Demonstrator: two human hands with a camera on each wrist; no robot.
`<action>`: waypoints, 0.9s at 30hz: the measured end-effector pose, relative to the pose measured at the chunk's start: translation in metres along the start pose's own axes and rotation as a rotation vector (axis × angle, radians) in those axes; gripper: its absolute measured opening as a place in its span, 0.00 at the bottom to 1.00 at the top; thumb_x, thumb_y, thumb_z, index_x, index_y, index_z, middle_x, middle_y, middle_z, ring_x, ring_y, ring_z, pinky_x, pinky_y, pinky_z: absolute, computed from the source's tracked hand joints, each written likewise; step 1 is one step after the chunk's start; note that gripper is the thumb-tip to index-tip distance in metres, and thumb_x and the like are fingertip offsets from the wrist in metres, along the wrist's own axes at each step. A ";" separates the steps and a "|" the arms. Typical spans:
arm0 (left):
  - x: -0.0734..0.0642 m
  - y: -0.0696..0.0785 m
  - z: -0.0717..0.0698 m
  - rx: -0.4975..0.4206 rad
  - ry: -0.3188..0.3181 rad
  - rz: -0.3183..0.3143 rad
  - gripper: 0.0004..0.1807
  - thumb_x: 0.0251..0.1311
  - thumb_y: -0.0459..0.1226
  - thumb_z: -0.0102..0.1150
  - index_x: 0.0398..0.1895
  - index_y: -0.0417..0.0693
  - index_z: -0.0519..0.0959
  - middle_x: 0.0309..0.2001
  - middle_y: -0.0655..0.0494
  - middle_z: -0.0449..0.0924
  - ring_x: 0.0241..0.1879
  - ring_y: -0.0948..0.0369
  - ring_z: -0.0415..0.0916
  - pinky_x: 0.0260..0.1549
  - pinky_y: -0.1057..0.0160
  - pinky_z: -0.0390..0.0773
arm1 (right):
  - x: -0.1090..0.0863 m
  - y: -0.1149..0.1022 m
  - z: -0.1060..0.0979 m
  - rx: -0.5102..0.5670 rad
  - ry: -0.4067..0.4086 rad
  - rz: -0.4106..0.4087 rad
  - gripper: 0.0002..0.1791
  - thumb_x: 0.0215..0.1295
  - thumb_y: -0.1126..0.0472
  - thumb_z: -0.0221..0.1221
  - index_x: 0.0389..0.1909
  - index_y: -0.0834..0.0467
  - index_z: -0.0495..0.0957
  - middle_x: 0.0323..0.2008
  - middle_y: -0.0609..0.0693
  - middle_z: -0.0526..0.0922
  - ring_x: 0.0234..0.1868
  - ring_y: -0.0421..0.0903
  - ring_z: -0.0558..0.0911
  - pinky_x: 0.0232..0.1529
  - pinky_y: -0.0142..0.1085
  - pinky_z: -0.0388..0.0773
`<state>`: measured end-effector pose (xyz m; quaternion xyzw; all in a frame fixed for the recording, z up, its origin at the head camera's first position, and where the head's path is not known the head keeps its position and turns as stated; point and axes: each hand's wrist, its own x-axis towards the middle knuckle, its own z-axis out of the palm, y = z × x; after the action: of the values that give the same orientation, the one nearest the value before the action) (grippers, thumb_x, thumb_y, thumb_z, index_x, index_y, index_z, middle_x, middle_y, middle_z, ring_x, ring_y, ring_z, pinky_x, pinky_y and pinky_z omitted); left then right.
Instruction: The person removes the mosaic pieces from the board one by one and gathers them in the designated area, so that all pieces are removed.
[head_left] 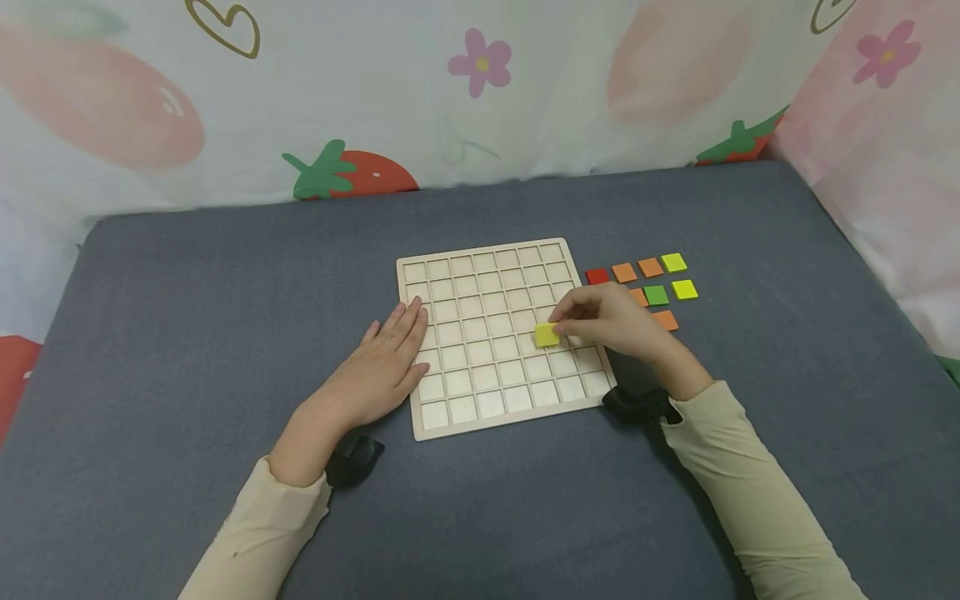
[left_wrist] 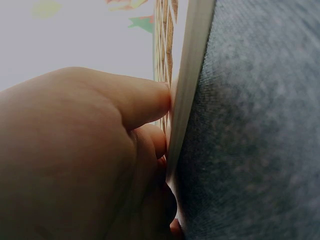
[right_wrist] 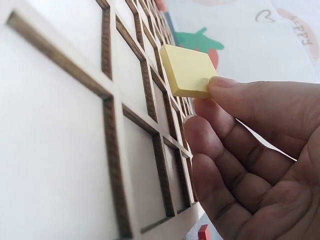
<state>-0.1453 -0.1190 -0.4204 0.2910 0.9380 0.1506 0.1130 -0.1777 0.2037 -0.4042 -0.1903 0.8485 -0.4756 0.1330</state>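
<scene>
A pale wooden grid board (head_left: 480,433) with rows of square recesses lies flat on the table. My left hand (head_left: 378,367) rests along its left edge, fingers stretched out, with the thumb and fingertips on the frame in the left wrist view. Over the right half of the board, my right hand (head_left: 611,321) pinches a yellow square tile (right_wrist: 187,70) by one corner between thumb and index finger. The tile is tilted close above the recesses, its other corners free. The remaining right fingers curl loosely under it.
Right of the board lie loose tiles: a red tile (head_left: 597,276), several orange ones such as this orange tile (head_left: 624,272), a green tile (head_left: 656,295) and two yellow ones, including this yellow tile (head_left: 685,289). A printed curtain (head_left: 555,125) hangs behind the grey table (head_left: 225,292).
</scene>
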 end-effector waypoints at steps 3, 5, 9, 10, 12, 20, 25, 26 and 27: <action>0.000 0.000 -0.001 0.001 -0.001 0.002 0.36 0.72 0.43 0.41 0.73 0.35 0.41 0.74 0.43 0.32 0.73 0.50 0.29 0.67 0.44 0.39 | -0.001 -0.002 -0.002 0.007 0.000 0.010 0.06 0.60 0.65 0.64 0.36 0.63 0.82 0.33 0.53 0.83 0.31 0.46 0.78 0.30 0.32 0.72; 0.000 0.000 -0.001 0.001 0.000 0.003 0.36 0.72 0.43 0.41 0.73 0.35 0.41 0.74 0.43 0.33 0.73 0.50 0.29 0.67 0.44 0.39 | -0.002 -0.002 -0.003 0.009 0.001 0.024 0.07 0.59 0.64 0.64 0.36 0.63 0.82 0.33 0.53 0.83 0.31 0.46 0.78 0.30 0.32 0.73; 0.000 0.000 -0.001 0.003 0.001 0.000 0.36 0.72 0.43 0.41 0.73 0.35 0.41 0.74 0.43 0.33 0.73 0.50 0.29 0.67 0.44 0.40 | -0.003 -0.003 -0.007 0.008 0.006 0.041 0.07 0.60 0.64 0.64 0.37 0.63 0.82 0.32 0.53 0.83 0.33 0.46 0.79 0.33 0.33 0.75; 0.000 0.000 -0.001 0.003 -0.001 0.000 0.36 0.72 0.43 0.41 0.73 0.35 0.41 0.74 0.43 0.33 0.73 0.50 0.29 0.67 0.44 0.39 | -0.003 -0.003 -0.008 0.006 0.006 0.041 0.07 0.60 0.65 0.63 0.36 0.64 0.82 0.32 0.53 0.83 0.33 0.47 0.80 0.34 0.33 0.75; 0.000 0.000 -0.002 0.002 -0.003 -0.001 0.36 0.72 0.43 0.41 0.73 0.36 0.40 0.74 0.43 0.32 0.73 0.50 0.29 0.67 0.44 0.39 | -0.004 -0.003 -0.011 0.005 0.009 0.038 0.07 0.60 0.65 0.63 0.37 0.64 0.82 0.33 0.54 0.83 0.32 0.47 0.80 0.34 0.34 0.76; 0.002 0.000 0.000 -0.004 -0.004 0.000 0.36 0.72 0.43 0.41 0.73 0.36 0.40 0.75 0.44 0.32 0.73 0.50 0.29 0.67 0.44 0.39 | -0.008 0.000 -0.021 -0.005 0.033 0.039 0.07 0.59 0.65 0.64 0.37 0.64 0.82 0.33 0.54 0.83 0.33 0.46 0.79 0.34 0.34 0.75; 0.001 0.000 0.000 -0.003 -0.006 -0.002 0.36 0.72 0.43 0.41 0.73 0.36 0.40 0.75 0.44 0.32 0.73 0.50 0.29 0.67 0.44 0.39 | -0.010 0.001 -0.028 -0.008 0.051 0.003 0.07 0.59 0.66 0.64 0.36 0.64 0.82 0.33 0.53 0.82 0.34 0.49 0.80 0.35 0.34 0.77; 0.001 -0.001 0.000 -0.001 -0.005 -0.004 0.36 0.72 0.43 0.41 0.74 0.37 0.39 0.75 0.44 0.32 0.73 0.50 0.28 0.67 0.44 0.39 | -0.010 0.001 -0.029 -0.011 0.059 -0.013 0.06 0.58 0.67 0.64 0.36 0.64 0.82 0.33 0.53 0.82 0.34 0.49 0.80 0.35 0.34 0.77; 0.001 -0.001 -0.001 0.001 -0.004 -0.005 0.36 0.72 0.43 0.41 0.74 0.37 0.39 0.75 0.44 0.32 0.73 0.50 0.28 0.67 0.44 0.39 | -0.010 0.000 -0.030 -0.014 0.067 -0.029 0.06 0.58 0.67 0.64 0.36 0.65 0.82 0.33 0.53 0.82 0.34 0.50 0.80 0.34 0.33 0.77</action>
<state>-0.1465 -0.1192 -0.4203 0.2888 0.9387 0.1494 0.1150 -0.1814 0.2312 -0.3885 -0.1874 0.8529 -0.4776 0.0963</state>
